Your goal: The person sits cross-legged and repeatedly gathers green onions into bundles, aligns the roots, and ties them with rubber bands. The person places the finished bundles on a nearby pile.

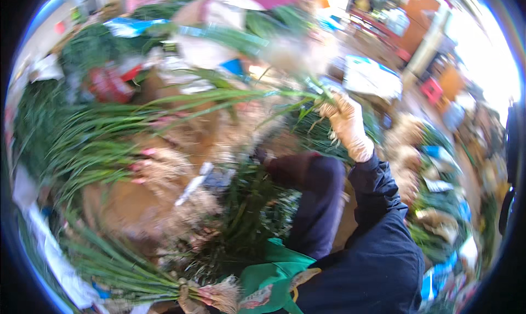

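Observation:
My right hand [347,123], in a pale glove, is closed around a few green onion stalks [298,94] at the upper right of centre. Low in the picture, my left hand [190,301] grips a bunch of green onions [135,279]; its leaves point left and its pale roots [224,291] point right. Between the hands lie loose green onions [94,137] with pink bases and tangled roots [168,170]. A white strip [195,182] rests near them; its kind is unclear.
Rooted bundles of green onions [431,232] line the right side. A white plastic bag [372,77] lies beyond my right hand. Dark leaves [250,203] are heaped by my leg [320,199]. A post [427,42] stands at the upper right. Much is motion-blurred.

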Demonstrator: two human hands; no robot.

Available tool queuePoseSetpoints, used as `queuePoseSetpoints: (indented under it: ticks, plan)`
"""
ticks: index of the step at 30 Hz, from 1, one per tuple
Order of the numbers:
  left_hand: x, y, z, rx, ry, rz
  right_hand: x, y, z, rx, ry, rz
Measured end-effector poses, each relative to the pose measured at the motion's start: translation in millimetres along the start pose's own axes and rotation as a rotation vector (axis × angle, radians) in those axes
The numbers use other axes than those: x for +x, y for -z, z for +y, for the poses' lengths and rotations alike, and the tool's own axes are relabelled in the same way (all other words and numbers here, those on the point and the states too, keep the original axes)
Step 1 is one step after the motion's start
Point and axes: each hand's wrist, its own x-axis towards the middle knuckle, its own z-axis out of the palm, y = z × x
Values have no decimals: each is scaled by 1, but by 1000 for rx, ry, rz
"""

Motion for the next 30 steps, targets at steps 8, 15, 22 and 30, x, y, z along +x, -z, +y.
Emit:
queuePoseSetpoints:
  ticks: [8,15,22,30]
  plan:
    - [2,-73,6,132,-183,20,-38,258,-15,-1161,62,465]
    - [-8,-91,7,114,-382,76,-29,302,111,-1482,-177,449]
    - [-16,-68,-12,69,-148,-67,-85,-50,38,-295,102,-790]
    - [-10,-67,-40,-123,-193,-173,-250,-296,-1,296,-624,-1112]
